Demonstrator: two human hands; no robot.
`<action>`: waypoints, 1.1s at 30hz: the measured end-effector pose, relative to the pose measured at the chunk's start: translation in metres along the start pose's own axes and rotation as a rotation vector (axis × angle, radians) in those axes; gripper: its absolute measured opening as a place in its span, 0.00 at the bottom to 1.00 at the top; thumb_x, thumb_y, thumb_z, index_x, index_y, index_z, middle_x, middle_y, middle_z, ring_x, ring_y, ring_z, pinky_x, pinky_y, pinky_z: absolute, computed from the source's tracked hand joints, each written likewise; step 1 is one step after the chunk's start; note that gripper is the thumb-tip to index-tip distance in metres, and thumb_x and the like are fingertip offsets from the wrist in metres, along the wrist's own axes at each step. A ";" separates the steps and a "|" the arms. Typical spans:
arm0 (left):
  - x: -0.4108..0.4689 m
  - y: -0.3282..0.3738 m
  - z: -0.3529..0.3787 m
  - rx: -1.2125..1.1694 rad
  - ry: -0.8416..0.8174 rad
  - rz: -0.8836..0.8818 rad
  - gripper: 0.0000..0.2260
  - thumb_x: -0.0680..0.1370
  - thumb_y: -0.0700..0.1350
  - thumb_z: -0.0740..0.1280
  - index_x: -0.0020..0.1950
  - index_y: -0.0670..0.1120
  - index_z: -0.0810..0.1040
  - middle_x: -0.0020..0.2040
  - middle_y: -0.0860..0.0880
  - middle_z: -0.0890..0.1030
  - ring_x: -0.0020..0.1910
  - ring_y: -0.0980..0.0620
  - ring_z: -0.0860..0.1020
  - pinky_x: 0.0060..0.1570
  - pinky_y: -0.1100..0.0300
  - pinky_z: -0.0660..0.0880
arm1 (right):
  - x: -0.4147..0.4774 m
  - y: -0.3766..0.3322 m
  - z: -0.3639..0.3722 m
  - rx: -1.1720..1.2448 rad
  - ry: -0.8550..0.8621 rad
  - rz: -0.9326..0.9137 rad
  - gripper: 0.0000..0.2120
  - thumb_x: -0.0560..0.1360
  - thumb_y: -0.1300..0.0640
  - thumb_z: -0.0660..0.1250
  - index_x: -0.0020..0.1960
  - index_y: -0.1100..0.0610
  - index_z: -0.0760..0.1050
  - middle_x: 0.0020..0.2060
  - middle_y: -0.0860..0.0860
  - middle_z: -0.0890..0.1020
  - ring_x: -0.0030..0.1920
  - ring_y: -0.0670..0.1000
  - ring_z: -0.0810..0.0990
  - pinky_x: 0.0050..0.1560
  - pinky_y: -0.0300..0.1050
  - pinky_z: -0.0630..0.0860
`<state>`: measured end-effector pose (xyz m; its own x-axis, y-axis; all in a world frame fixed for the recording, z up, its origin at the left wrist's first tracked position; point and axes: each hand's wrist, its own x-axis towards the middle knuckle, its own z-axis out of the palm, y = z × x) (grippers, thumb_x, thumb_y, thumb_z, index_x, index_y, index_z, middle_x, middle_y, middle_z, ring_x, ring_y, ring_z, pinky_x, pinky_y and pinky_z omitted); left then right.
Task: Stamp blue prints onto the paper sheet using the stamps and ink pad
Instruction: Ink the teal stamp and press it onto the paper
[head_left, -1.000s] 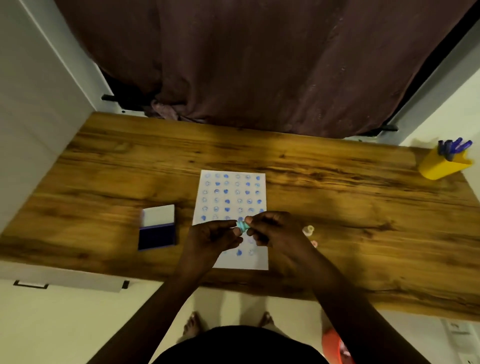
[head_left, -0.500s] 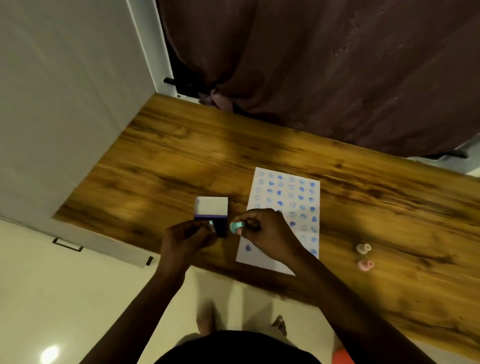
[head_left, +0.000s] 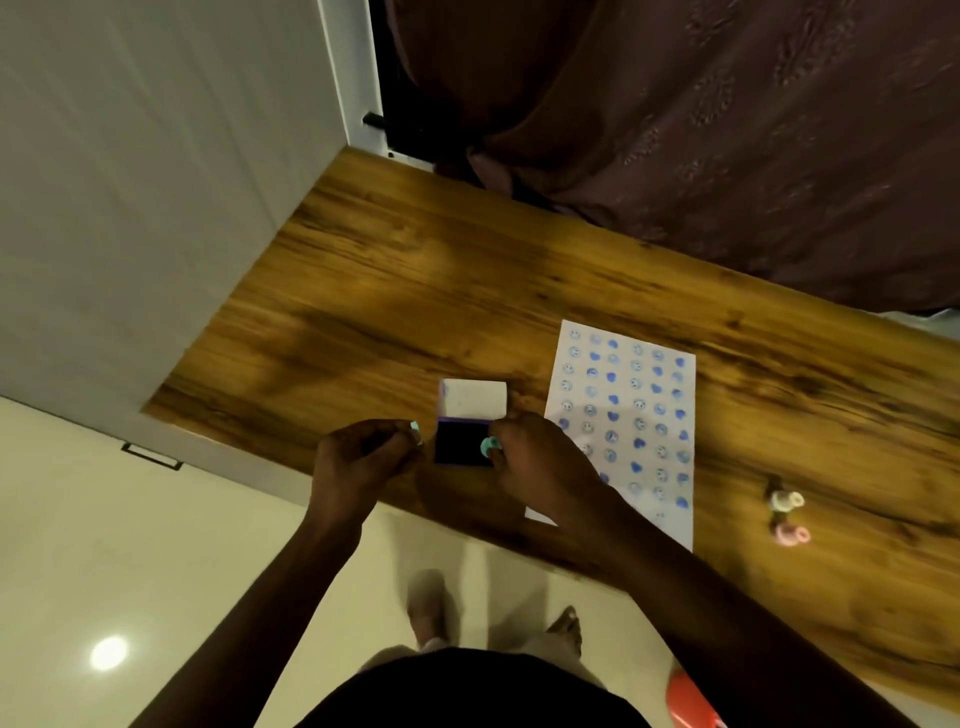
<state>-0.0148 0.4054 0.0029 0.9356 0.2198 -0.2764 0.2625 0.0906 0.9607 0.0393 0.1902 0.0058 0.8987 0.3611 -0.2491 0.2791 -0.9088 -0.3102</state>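
Note:
The open ink pad (head_left: 460, 448), dark blue with its white lid folded back, lies near the table's front edge. My right hand (head_left: 540, 467) pinches a small teal stamp (head_left: 489, 444) against the pad's right side. My left hand (head_left: 363, 457), just left of the pad, grips a small teal piece (head_left: 415, 433), likely the stamp's cap. The white paper sheet (head_left: 670, 519), covered with rows of blue prints, lies to the right of the pad; my right wrist covers its lower left corner.
Two more small stamps, a white one (head_left: 785, 501) and a pink one (head_left: 792, 534), lie on the wooden table (head_left: 415, 291) right of the sheet. A dark curtain (head_left: 675, 130) hangs behind the table. A white wall panel (head_left: 156, 182) stands at left.
Both hands moved left from over the sheet to the ink pad. The teal stamp was pulled apart: one piece in each hand. The view swung left.

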 end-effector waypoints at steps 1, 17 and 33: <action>0.002 -0.001 0.000 0.006 -0.010 0.001 0.04 0.79 0.39 0.73 0.49 0.39 0.86 0.44 0.39 0.87 0.48 0.35 0.85 0.48 0.47 0.83 | 0.000 -0.001 0.003 -0.043 -0.016 0.002 0.15 0.83 0.50 0.65 0.67 0.56 0.77 0.64 0.54 0.83 0.63 0.54 0.82 0.69 0.44 0.75; 0.008 0.009 0.022 -0.001 -0.078 -0.006 0.05 0.78 0.39 0.73 0.52 0.40 0.87 0.47 0.42 0.89 0.50 0.38 0.87 0.49 0.47 0.85 | -0.001 -0.013 0.005 -0.129 -0.072 0.040 0.08 0.82 0.58 0.66 0.60 0.58 0.79 0.56 0.57 0.83 0.58 0.59 0.84 0.58 0.52 0.78; -0.003 0.004 0.100 0.014 -0.234 -0.103 0.04 0.76 0.38 0.75 0.49 0.39 0.87 0.47 0.37 0.88 0.47 0.39 0.87 0.53 0.47 0.84 | -0.097 0.086 -0.032 0.770 0.337 0.514 0.10 0.74 0.47 0.77 0.48 0.54 0.87 0.38 0.49 0.88 0.41 0.48 0.87 0.50 0.48 0.83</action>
<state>0.0073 0.3080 0.0106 0.9325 -0.0209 -0.3606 0.3610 0.0871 0.9285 -0.0132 0.0699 0.0326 0.9317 -0.2271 -0.2833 -0.3616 -0.5104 -0.7802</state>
